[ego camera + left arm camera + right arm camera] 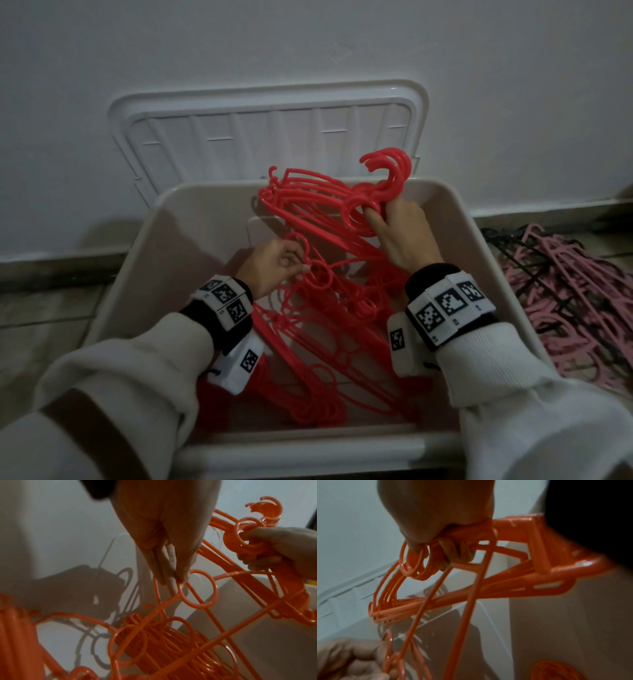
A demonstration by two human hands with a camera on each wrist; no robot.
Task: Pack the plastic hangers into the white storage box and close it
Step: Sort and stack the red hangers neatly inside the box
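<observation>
The white storage box [507,260] stands open against the wall, its lid [267,137] leaning upright behind it. Several red plastic hangers [329,359] lie stacked inside. My right hand [400,229] grips a bunch of red hangers [308,198] by their necks and rings, holding it tilted above the box's far side; the same bunch of red hangers [471,588] shows in the right wrist view. My left hand [277,267] pinches a single red hanger [199,588] beside its ring, above the stack.
A heap of pink and black hangers [565,291] lies on the floor right of the box. The pale wall [308,44] rises right behind the lid. Tiled floor [41,308] stretches left of the box.
</observation>
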